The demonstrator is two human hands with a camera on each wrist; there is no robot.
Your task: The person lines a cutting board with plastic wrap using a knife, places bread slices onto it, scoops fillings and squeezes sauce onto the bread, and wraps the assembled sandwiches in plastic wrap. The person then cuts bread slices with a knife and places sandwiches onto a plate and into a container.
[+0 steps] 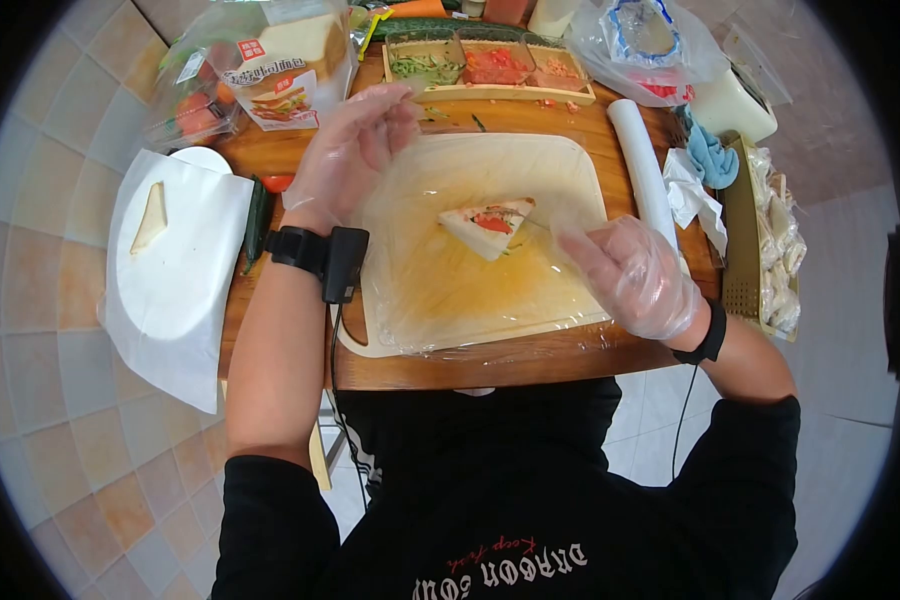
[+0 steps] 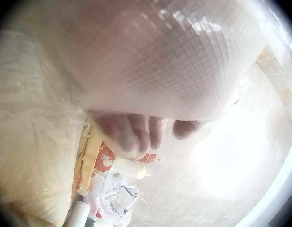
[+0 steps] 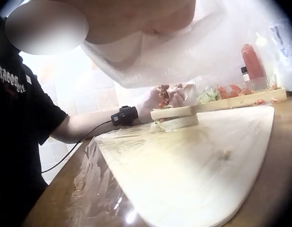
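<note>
A triangular sandwich [image 1: 488, 228] with red filling at its middle lies on the pale cutting board [image 1: 560, 165]; from the right wrist, its bread slices [image 3: 174, 113] show stacked. Wrinkled clear film [image 1: 450, 345] covers the board and overhangs its near edge. My left hand [image 1: 355, 150], in a loose clear glove, is raised over the board's far left corner. Its fingers [image 2: 129, 142] bend loosely, nothing visible in them. My gloved right hand [image 1: 635, 275] hovers right of the sandwich with bent fingers, its blurred fingertips toward the bread. I cannot tell whether it pinches film.
A tray of chopped fillings [image 1: 495, 95] stands behind the board, beside a bread bag [image 1: 290, 70]. At left, a bread crust [image 1: 150, 220] rests on white paper [image 1: 175, 300]. A white roll [image 1: 642, 160] and a basket of wrapped items [image 1: 740, 240] stand at right.
</note>
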